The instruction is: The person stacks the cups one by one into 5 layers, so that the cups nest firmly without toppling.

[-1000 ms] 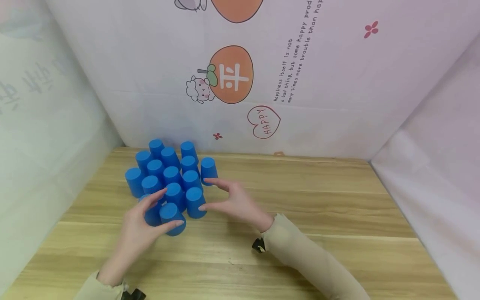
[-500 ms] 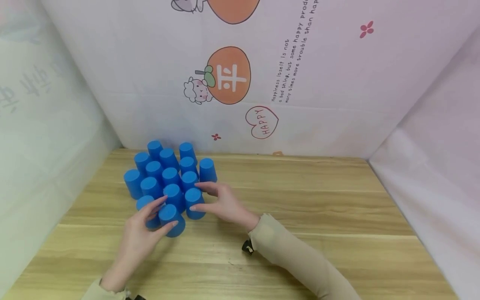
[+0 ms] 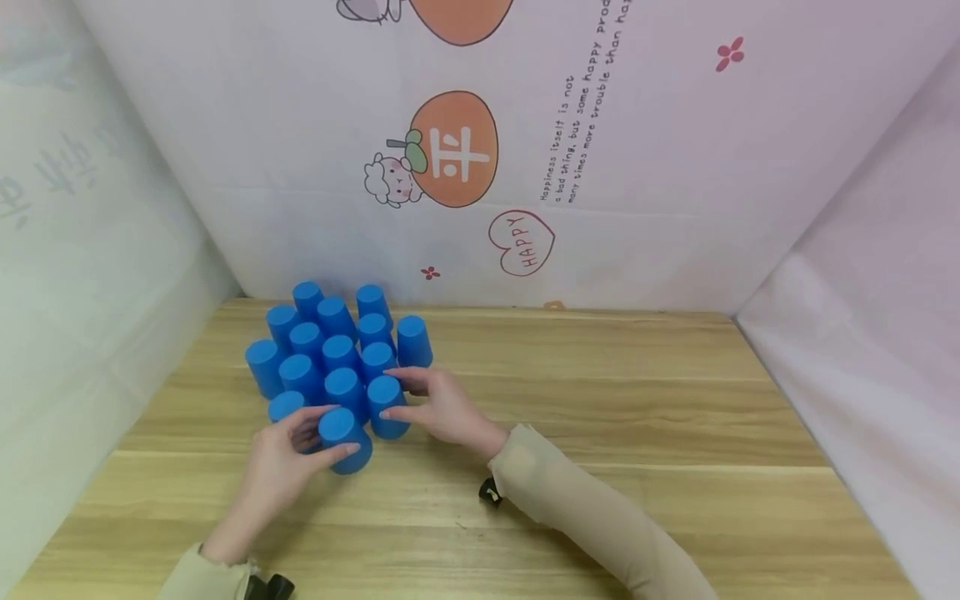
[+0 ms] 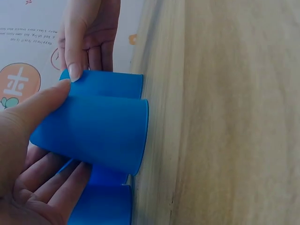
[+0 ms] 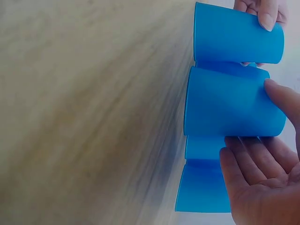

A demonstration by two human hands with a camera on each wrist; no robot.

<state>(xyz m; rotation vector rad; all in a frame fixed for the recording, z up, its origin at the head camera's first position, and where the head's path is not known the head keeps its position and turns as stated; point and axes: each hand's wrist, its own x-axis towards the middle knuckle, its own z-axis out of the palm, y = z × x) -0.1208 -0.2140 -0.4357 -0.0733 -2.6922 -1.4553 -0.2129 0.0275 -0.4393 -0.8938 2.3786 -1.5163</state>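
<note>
Several blue plastic cups stand upside down in a tight cluster at the left of the wooden table. My left hand (image 3: 273, 471) grips the nearest cup (image 3: 347, 446) at the front of the cluster, thumb on its near side and fingers behind. In the left wrist view that cup (image 4: 93, 131) sits between thumb and fingers. My right hand (image 3: 450, 412) holds the front-right cup (image 3: 386, 392), thumb in front and fingers on its far side. The right wrist view shows this cup (image 5: 229, 103) with the thumb near its closed end and the fingers spread along its other side.
More blue cups (image 3: 339, 350) crowd behind and left of the held ones, and one cup (image 3: 414, 340) stands at the cluster's right edge. A printed white cloth (image 3: 637, 250) rises along the table's back, with cloth at both sides. The wooden table (image 3: 600, 400) extends rightward.
My right hand has moved left from beside the cluster and closed round the front-right cup. My left fingers have drawn in around the nearest cup. The cups stay in place.
</note>
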